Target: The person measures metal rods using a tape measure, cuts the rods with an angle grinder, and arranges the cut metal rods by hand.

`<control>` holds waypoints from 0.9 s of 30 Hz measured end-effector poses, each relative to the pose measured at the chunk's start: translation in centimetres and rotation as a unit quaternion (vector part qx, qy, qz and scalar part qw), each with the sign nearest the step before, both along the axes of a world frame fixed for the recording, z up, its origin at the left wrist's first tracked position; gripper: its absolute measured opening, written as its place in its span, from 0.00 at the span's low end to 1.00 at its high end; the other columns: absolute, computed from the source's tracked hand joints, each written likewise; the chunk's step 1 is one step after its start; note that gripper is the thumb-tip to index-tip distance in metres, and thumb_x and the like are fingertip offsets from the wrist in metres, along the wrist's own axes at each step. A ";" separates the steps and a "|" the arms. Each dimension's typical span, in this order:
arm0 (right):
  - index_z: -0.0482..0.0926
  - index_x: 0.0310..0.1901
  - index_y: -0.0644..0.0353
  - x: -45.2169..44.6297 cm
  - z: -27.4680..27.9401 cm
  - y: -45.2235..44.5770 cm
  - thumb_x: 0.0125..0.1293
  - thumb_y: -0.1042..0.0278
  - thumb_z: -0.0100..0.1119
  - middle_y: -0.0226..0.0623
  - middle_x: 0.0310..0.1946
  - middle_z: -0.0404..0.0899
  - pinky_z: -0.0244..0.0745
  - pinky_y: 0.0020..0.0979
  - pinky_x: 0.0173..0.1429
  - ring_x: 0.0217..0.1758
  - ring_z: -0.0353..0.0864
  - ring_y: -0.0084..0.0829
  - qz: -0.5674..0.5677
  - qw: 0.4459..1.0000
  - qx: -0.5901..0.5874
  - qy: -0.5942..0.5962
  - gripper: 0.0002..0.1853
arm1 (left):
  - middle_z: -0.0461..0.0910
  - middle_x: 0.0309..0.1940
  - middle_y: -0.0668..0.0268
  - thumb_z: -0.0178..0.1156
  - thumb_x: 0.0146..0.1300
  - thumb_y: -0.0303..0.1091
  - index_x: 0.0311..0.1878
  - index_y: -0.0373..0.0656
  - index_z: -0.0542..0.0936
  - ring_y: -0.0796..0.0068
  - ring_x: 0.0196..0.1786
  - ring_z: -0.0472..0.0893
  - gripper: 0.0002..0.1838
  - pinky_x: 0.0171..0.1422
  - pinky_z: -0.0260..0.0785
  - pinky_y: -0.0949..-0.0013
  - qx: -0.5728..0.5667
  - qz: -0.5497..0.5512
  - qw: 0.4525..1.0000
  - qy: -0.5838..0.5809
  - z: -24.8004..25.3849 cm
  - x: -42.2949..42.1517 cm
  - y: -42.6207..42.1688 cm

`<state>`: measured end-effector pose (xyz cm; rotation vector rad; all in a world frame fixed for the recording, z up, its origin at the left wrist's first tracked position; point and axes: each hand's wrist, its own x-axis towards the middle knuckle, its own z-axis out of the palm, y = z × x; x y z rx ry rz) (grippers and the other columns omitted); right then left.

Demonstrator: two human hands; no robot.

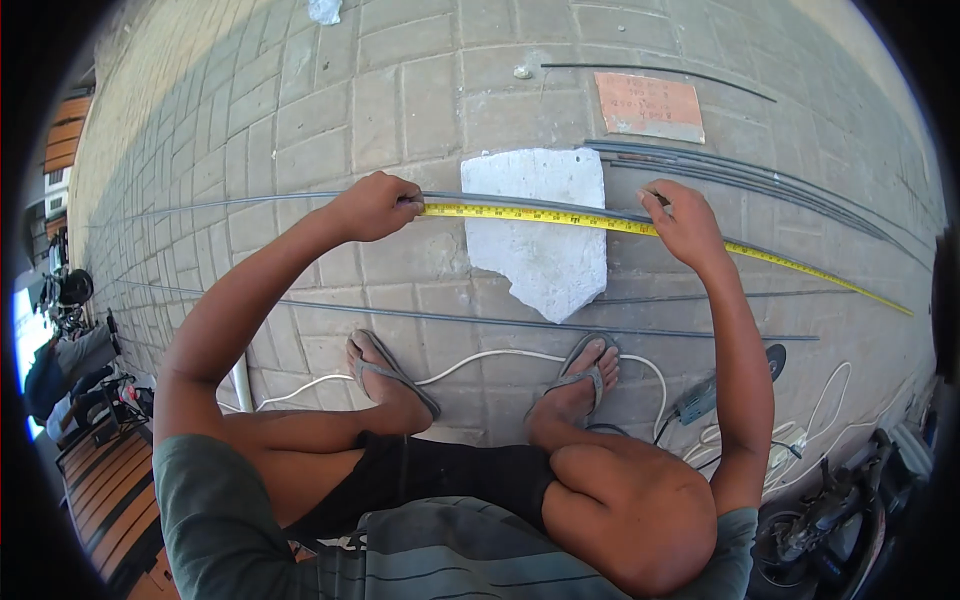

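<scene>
1. Squatting over brick paving (pixel 425 110), in flip-flops, both arms reaching forward.
2. Holding a long grey rod (pixel 500 201) crosswise in front, above the paving and past both hands; can't tell if single or doubled.
3. Running a yellow tape measure (pixel 560 218) along the rod's near side, from the left hand past the right wrist and on toward the right.
4. Judging progress: mid-measurement, tape out and lined up. Can't make out any mark or cut on the rod; by the look of it, not yet finished with the tape.
5. Seeing more rods lying loose: a bundle (pixel 770 180) beyond the right hand, plus another rod (pixel 480 318) just ahead of the feet.
6. Using a white slab (pixel 545 265) as backdrop, flat on the paving, under the rod's middle stretch.
7. Noting a reddish board (pixel 650 105) with handwriting beyond the bundle; can't read it.
8. Spotting a grinder (pixel 695 402) beside the right forearm, partly hidden, not in hand.
9. Left hand (pixel 385 207): pinched tight on tape end and rod together.
10. Right hand (pixel 683 222): at the rod, thumb and index fingers narrowly apart; can't tell if gripping underneath.
</scene>
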<state>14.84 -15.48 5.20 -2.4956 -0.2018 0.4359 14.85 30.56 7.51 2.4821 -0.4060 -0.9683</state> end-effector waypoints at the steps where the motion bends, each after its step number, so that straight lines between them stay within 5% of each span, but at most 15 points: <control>1: 0.88 0.49 0.63 0.0 0.0 0.4 0.77 0.55 0.63 0.50 0.45 0.90 0.82 0.44 0.52 0.46 0.89 0.50 0.008 1.000 0.005 -0.001 0.17 | 0.86 0.32 0.50 0.61 0.72 0.34 0.46 0.33 0.88 0.58 0.34 0.85 0.13 0.46 0.76 0.57 -0.001 0.005 1.000 0.006 0.1 0.1 1.0; 10: 0.87 0.51 0.66 -0.5 0.0 0.6 0.79 0.58 0.61 0.55 0.41 0.88 0.79 0.44 0.50 0.43 0.87 0.53 0.006 1.000 0.026 -0.001 0.17 | 0.87 0.33 0.56 0.59 0.75 0.35 0.46 0.34 0.87 0.63 0.35 0.83 0.13 0.46 0.76 0.59 0.014 0.019 0.999 0.037 0.0 1.0 9.4; 16: 0.87 0.53 0.68 -0.8 0.0 0.2 0.81 0.59 0.59 0.53 0.41 0.88 0.79 0.39 0.54 0.44 0.87 0.45 -0.019 0.999 0.010 0.031 0.18 | 0.87 0.33 0.57 0.59 0.75 0.35 0.47 0.36 0.87 0.64 0.36 0.84 0.13 0.47 0.76 0.59 0.006 0.023 0.999 0.032 -0.3 0.5 15.2; 27: 0.87 0.56 0.68 1.1 1.1 0.4 0.82 0.58 0.59 0.51 0.49 0.90 0.77 0.37 0.63 0.52 0.88 0.41 -0.035 0.999 -0.016 0.017 0.19 | 0.87 0.34 0.54 0.61 0.75 0.34 0.47 0.38 0.87 0.56 0.37 0.85 0.11 0.49 0.76 0.56 0.043 0.039 0.998 -0.014 -2.1 -0.2 24.1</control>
